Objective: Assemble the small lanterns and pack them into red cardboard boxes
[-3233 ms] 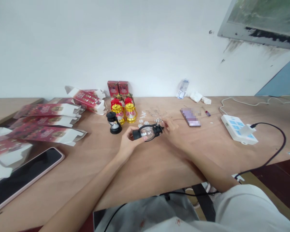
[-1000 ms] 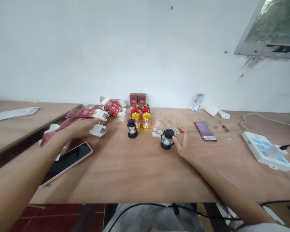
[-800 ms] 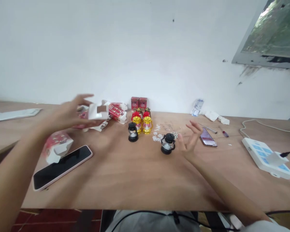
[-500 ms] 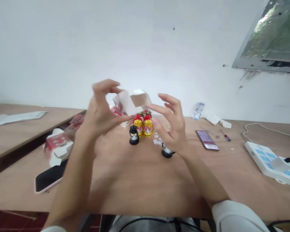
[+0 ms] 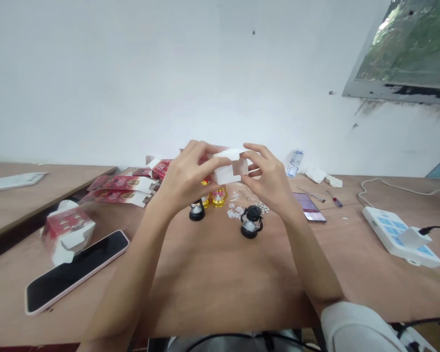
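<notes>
Both hands hold a small cardboard box [image 5: 223, 175] above the table, its white flaps and open end facing me. My left hand [image 5: 188, 173] is wrapped round the box's left side. With thumb and fingers, my right hand [image 5: 271, 178] grips the edges of the open end. Below the hands stand a black miniature lantern [image 5: 252, 224] and a second black lantern [image 5: 197, 211]. Gold lanterns [image 5: 219, 197] stand behind, partly hidden by the box and my left hand. Small white pieces [image 5: 235, 212] and round silvery pieces [image 5: 263, 208] lie near the first black lantern.
On the left lie a pink-cased phone [image 5: 77, 271], a red box [image 5: 71, 227] and flattened red cartons [image 5: 119, 185]. To the right are another phone [image 5: 310, 208], a small screwdriver [image 5: 336, 199], crumpled tissue [image 5: 316, 174] and a power strip [image 5: 401, 239] with a cable.
My right hand has closed on the box's open end. The left fingers have wrapped further round the box, and the hands are closer together. The view has shifted slightly.
</notes>
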Action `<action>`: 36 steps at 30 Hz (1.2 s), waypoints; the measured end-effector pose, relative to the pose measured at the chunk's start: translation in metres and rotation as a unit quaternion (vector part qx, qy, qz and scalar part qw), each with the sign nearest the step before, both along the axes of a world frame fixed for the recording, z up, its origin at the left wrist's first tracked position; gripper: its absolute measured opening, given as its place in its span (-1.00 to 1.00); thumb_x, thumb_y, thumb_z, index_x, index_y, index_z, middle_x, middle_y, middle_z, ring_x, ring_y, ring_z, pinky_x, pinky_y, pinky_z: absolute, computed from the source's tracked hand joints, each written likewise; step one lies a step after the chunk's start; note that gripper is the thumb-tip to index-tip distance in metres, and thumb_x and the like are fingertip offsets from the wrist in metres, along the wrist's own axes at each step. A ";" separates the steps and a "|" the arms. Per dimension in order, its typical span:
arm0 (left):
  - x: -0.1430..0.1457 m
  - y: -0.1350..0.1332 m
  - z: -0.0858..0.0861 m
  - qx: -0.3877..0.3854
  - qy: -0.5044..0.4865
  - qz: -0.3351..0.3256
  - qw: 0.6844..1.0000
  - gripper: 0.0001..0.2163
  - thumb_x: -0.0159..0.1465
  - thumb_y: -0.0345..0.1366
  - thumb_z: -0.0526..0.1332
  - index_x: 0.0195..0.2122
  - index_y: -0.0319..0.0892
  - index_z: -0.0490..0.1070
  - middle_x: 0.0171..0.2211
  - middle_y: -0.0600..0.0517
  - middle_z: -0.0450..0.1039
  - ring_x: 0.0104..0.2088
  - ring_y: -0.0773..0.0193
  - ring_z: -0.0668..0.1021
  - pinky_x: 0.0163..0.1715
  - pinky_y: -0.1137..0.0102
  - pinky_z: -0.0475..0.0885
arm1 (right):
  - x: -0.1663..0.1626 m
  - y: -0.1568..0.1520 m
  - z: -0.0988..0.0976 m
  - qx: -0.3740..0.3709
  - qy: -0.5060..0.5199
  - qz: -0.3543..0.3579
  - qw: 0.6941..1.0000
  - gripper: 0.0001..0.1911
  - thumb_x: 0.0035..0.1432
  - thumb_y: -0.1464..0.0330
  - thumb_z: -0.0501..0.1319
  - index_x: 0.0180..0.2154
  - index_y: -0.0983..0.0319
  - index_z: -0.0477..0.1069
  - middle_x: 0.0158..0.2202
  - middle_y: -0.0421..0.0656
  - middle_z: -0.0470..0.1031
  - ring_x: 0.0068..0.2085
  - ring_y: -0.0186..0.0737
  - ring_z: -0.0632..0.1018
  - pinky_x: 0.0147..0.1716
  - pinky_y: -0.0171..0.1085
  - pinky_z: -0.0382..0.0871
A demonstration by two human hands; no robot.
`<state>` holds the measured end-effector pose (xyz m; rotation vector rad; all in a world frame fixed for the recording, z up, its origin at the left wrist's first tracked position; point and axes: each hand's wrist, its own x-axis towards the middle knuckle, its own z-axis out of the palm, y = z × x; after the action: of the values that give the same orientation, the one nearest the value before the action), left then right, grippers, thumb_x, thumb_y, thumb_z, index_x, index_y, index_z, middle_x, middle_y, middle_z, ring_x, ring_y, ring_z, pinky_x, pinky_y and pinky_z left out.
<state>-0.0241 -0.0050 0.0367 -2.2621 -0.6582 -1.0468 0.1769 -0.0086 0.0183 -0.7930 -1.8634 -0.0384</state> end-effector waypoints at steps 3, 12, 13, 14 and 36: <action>0.000 0.000 0.000 -0.011 -0.002 -0.009 1.000 -0.76 0.14 -0.26 0.27 -0.15 -0.03 0.39 -0.05 -0.04 0.36 -0.14 0.17 0.41 -0.23 0.25 0.39 | 0.000 0.003 0.000 -0.036 0.011 0.032 0.999 -0.69 0.08 0.41 0.19 -0.09 0.11 0.36 0.03 -0.16 0.33 -0.25 -0.29 0.49 -0.42 -0.27 0.52; 0.005 0.002 -0.004 -0.042 -0.109 -0.088 0.989 -0.74 0.11 -0.17 0.26 -0.20 -0.09 0.31 -0.06 -0.09 0.34 -0.04 0.10 0.41 -0.11 0.19 0.39 | -0.007 -0.007 0.003 -0.118 0.178 0.145 0.966 -0.79 0.16 0.28 0.14 -0.15 0.17 0.37 -0.21 -0.22 0.40 -0.36 -0.41 0.49 -0.44 -0.37 0.53; 0.007 0.002 -0.006 -0.055 -0.124 -0.104 0.985 -0.74 0.12 -0.17 0.24 -0.19 -0.09 0.29 -0.07 -0.08 0.35 -0.03 0.11 0.42 -0.09 0.19 0.39 | -0.006 -0.008 0.004 -0.129 0.180 0.158 0.962 -0.77 0.16 0.25 0.14 -0.14 0.16 0.36 -0.24 -0.23 0.39 -0.36 -0.41 0.49 -0.44 -0.38 0.53; 0.009 0.002 -0.007 -0.068 -0.141 -0.119 0.981 -0.73 0.13 -0.17 0.22 -0.17 -0.09 0.27 -0.09 -0.08 0.36 -0.04 0.12 0.42 -0.09 0.20 0.38 | -0.005 -0.009 0.004 -0.137 0.182 0.167 0.959 -0.74 0.16 0.22 0.14 -0.13 0.16 0.36 -0.27 -0.24 0.38 -0.37 -0.42 0.50 -0.44 -0.39 0.53; 0.019 0.012 -0.020 0.058 -0.113 -0.068 0.990 -0.70 0.04 -0.33 0.19 -0.16 -0.18 0.32 -0.20 -0.11 0.43 -0.16 0.13 0.50 -0.21 0.24 0.43 | -0.013 -0.006 0.005 -0.192 0.238 0.218 0.927 -0.79 -0.16 0.34 0.42 -0.35 0.12 0.55 -0.21 -0.21 0.51 -0.19 -0.27 0.53 -0.14 -0.16 0.48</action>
<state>-0.0055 0.0072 0.0171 -2.1301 -0.5225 -1.3871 0.1642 -0.0149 0.0229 -0.5611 -1.5498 0.7589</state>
